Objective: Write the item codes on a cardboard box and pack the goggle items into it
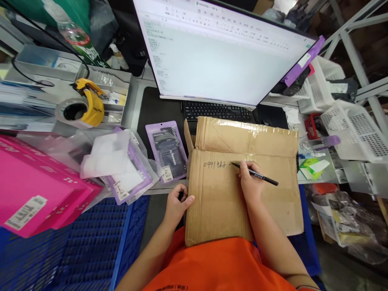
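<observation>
Right hand (pixel 249 182) on cardboard box (pixel 242 182), fingers closed around black pen (pixel 257 174), pen tip touching box face beside handwritten marks. Left hand (pixel 177 204) at 9 o'clock edge of box, fingers curled on that edge, thumb on box face. Box lies at centre, between person's orange shirt (pixel 224 266) and keyboard (pixel 216 110) at 12 o'clock. Purple pouch (pixel 166 150) at 10 o'clock, just beside box. Pink box (pixel 36 186) far at 9 o'clock.
</observation>
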Demonstrator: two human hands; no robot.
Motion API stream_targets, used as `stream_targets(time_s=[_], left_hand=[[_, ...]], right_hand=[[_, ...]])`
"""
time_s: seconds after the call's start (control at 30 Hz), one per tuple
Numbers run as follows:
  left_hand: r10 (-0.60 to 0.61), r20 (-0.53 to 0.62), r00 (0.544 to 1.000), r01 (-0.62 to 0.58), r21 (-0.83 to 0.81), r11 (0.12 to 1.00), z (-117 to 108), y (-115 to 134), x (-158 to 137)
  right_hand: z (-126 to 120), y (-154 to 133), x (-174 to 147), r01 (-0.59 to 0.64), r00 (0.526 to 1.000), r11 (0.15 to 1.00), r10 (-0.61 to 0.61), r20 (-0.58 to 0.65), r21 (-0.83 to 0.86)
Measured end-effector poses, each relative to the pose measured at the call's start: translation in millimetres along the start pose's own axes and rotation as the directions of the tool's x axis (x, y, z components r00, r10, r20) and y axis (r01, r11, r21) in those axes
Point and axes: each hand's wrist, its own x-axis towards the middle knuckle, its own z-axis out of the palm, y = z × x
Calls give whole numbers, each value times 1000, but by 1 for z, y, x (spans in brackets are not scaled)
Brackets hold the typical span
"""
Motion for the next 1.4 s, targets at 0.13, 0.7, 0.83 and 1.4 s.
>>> stream_targets(time_s=[0.13,0.7,0.83,1.4], left_hand=[[-5,17,1000,5,-44,999,1,-1,-2],[53,21,998,-48,-185,982,5,-4,0],[59,19,998,-54,-200,978,5,-3,1],[109,-37,993,-115,-227,967,9,-10,0]], right_hand=[[-6,4,-3,-22,1000,1000,22,-2,16],[1,3,1,-47,998,998,45,44,47],[3,4,2,-43,998,998,41,54,42],[7,7,6,-87,996,993,86,15,83]])
